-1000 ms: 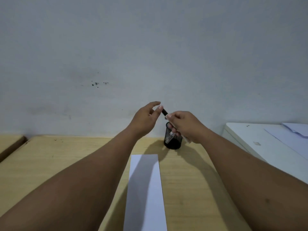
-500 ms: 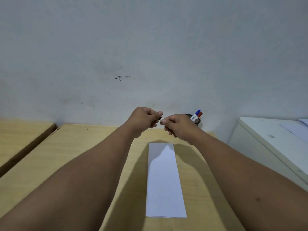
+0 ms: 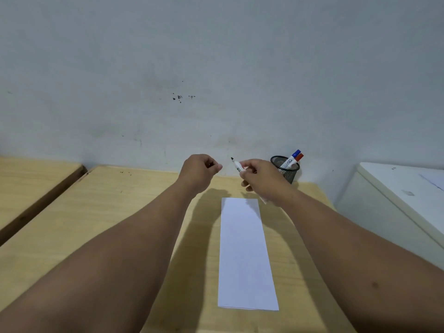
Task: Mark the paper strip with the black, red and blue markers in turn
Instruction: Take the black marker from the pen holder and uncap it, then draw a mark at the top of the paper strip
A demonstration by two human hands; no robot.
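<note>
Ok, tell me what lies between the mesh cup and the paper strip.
Head view: the right hand, holding the uncapped black marker, hangs between the mesh cup and paper strip.

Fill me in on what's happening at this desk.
A person is getting ready to mark a paper strip lying blank on the wooden desk. The right hand holds an uncapped black marker, tip up and away from the paper. The left hand is closed beside it, probably around the cap. The red marker and blue marker stand in a mesh cup.
</note>
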